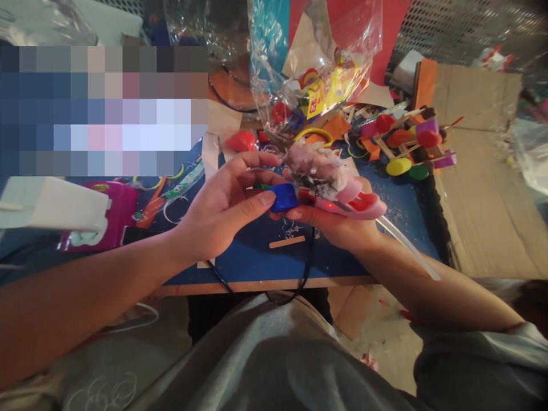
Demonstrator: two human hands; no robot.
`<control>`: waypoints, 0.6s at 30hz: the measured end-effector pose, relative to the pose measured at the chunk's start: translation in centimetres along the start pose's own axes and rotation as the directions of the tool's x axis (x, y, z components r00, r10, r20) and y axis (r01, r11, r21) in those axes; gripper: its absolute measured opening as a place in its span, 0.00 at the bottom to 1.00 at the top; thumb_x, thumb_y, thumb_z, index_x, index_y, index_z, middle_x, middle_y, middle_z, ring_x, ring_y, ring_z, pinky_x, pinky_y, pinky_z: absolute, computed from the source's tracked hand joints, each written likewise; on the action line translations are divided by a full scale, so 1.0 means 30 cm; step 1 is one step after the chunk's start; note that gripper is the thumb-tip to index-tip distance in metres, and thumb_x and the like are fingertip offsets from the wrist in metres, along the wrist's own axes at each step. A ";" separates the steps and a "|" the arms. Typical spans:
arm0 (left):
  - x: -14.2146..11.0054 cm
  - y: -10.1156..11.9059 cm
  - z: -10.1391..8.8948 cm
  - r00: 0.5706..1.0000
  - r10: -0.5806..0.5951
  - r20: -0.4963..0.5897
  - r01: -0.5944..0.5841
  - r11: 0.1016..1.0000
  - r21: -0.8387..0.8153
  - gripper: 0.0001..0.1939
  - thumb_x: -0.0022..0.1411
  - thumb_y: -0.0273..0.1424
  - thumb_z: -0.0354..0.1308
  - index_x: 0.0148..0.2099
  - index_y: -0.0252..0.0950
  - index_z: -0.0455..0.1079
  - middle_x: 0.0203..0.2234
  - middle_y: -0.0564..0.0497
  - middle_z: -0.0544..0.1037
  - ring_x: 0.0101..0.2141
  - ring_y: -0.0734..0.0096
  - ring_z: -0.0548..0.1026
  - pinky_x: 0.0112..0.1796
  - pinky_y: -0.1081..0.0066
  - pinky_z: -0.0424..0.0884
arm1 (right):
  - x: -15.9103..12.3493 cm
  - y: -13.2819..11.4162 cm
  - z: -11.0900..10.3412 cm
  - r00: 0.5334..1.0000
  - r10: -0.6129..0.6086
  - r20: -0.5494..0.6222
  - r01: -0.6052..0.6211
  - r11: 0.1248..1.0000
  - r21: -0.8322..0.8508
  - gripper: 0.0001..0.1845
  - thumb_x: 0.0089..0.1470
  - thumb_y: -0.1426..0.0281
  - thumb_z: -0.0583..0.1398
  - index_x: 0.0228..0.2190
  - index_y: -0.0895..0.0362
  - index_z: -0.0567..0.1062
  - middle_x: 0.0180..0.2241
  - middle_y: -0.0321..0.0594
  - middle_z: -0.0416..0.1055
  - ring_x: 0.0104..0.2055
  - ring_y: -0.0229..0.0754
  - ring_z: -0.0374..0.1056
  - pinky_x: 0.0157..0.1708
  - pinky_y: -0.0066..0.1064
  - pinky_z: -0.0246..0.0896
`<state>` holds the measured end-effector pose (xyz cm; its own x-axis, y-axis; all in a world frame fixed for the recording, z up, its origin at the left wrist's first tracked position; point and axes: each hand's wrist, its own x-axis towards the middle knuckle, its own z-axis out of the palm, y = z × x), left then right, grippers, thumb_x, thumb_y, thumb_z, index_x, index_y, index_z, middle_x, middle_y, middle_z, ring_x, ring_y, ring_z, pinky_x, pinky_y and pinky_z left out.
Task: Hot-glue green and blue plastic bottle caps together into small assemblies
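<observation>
A blue bottle cap [285,197] is pinched between the thumb and fingers of my left hand [229,202], just left of the other hand. My right hand [346,225] is closed round a pink hot glue gun [363,205] with a small red light on its side. Matted, dirty whitish material covers much of the gun's front [319,168]. From its back end a clear glue stick [411,248] sticks out over my right forearm. The gun's nozzle is hard to make out near the cap. Below them a wooden craft stick [286,242] lies on the blue tabletop [257,271].
A clear plastic bag of coloured caps [321,85] stands at the back. To its right lie craft-stick pieces with caps attached [411,140], beside a large cardboard sheet [488,211]. A magenta case [117,205] is at left. A black cord [307,262] hangs over the table edge.
</observation>
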<state>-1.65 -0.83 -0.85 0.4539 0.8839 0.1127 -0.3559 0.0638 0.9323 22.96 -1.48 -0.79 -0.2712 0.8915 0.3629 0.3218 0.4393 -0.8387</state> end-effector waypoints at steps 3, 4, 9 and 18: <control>-0.003 0.005 -0.004 0.996 -0.091 0.004 0.091 0.994 -0.059 0.20 0.73 0.37 0.81 0.62 0.46 0.81 0.52 0.49 0.90 0.47 0.61 0.90 0.49 0.63 0.91 | 0.000 -0.016 0.007 0.998 -0.066 0.001 0.066 0.996 0.065 0.18 0.58 0.56 0.84 0.47 0.43 0.91 0.53 0.37 0.87 0.56 0.54 0.88 0.61 0.49 0.87; -0.005 0.004 -0.004 0.995 -0.103 0.009 0.104 0.992 -0.076 0.20 0.73 0.38 0.81 0.62 0.46 0.81 0.53 0.49 0.90 0.46 0.62 0.90 0.50 0.63 0.90 | 0.000 -0.020 0.009 0.997 -0.075 -0.007 0.075 0.995 0.062 0.16 0.59 0.58 0.84 0.46 0.43 0.91 0.52 0.37 0.88 0.55 0.53 0.88 0.60 0.48 0.87; -0.009 -0.016 -0.007 0.992 -0.120 0.050 0.124 0.989 -0.080 0.19 0.75 0.41 0.79 0.61 0.45 0.80 0.46 0.49 0.90 0.42 0.61 0.90 0.49 0.61 0.89 | 0.004 -0.033 0.001 0.996 -0.079 -0.038 0.079 0.997 -0.013 0.17 0.55 0.63 0.85 0.45 0.43 0.92 0.51 0.38 0.90 0.54 0.53 0.88 0.58 0.43 0.88; -0.018 0.005 0.014 0.973 -0.230 -0.022 0.227 0.967 -0.113 0.27 0.68 0.38 0.85 0.63 0.44 0.79 0.47 0.50 0.90 0.48 0.59 0.91 0.52 0.63 0.89 | 0.011 -0.009 -0.012 0.984 -0.178 0.024 0.180 0.980 -0.086 0.18 0.59 0.55 0.83 0.43 0.50 0.89 0.48 0.40 0.90 0.51 0.51 0.89 0.55 0.40 0.91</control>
<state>-1.60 -1.50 -0.62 0.5058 0.8553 -0.1126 -0.3340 0.3144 0.8886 23.11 -1.26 -0.31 -0.3458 0.7959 0.4970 0.3442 0.6003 -0.7219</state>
